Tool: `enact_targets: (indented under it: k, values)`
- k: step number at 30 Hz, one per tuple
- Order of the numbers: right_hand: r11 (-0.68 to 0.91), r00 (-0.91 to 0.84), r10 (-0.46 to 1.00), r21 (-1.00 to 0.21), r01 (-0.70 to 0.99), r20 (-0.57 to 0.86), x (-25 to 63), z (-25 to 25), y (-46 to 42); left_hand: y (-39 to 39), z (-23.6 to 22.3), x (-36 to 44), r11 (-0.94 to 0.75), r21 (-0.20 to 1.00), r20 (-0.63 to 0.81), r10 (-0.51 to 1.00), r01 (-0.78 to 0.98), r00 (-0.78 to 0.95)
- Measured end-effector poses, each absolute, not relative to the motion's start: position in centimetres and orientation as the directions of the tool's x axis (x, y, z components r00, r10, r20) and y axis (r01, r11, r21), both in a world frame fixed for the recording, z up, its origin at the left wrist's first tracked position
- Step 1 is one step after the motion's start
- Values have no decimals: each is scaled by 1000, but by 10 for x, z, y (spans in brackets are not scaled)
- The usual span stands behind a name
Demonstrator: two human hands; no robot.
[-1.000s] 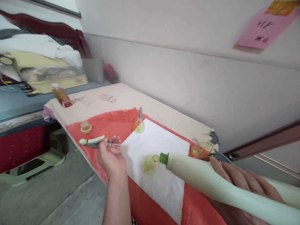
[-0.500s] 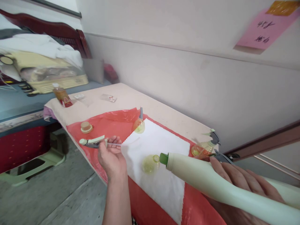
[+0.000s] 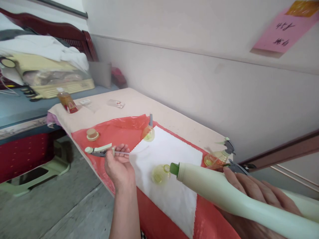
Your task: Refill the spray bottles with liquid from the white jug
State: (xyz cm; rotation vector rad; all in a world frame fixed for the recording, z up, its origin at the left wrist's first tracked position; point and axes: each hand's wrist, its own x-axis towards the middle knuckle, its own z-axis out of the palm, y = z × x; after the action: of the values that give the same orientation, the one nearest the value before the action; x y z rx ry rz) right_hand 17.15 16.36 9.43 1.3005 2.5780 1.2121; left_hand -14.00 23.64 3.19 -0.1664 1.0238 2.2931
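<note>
My left hand [image 3: 121,162] is closed at the thumb around a trigger spray head [image 3: 98,150], pale green and grey, its thin dip tube pointing right over a white cloth [image 3: 171,149]. My right hand [image 3: 259,189] grips a pale green tapered nozzle tool [image 3: 211,181] with a dark green tip; its rear runs out of view. Just left of that tip, on the cloth, is a clear yellowish bottle [image 3: 159,174] with an open neck. One spray bottle [image 3: 149,132] stands at the cloth's far corner. Another spray bottle [image 3: 215,158] is beyond the nozzle tool.
Red plastic sheeting [image 3: 119,127] lies under the cloth, with a round tan lid [image 3: 92,134] on it. A drink bottle [image 3: 67,101] and a clear packet [image 3: 116,103] are on the table's far part. A stool [image 3: 37,176] stands left; a wall [image 3: 186,79] runs behind.
The view shifts very slightly. Both hands keep their hold and place, with no other visible change.
</note>
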Motion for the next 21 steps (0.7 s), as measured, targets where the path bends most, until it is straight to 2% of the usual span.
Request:
enact_targets:
  k: [8, 21]
  values:
    - [357, -654, 684, 634, 686, 323, 169, 97, 164, 236, 28, -141, -508, 651, -312, 498, -563, -809]
    - [360, -632, 707, 608, 707, 317, 172, 94, 165, 237, 29, -140, -520, 622, -359, 475, -585, -804]
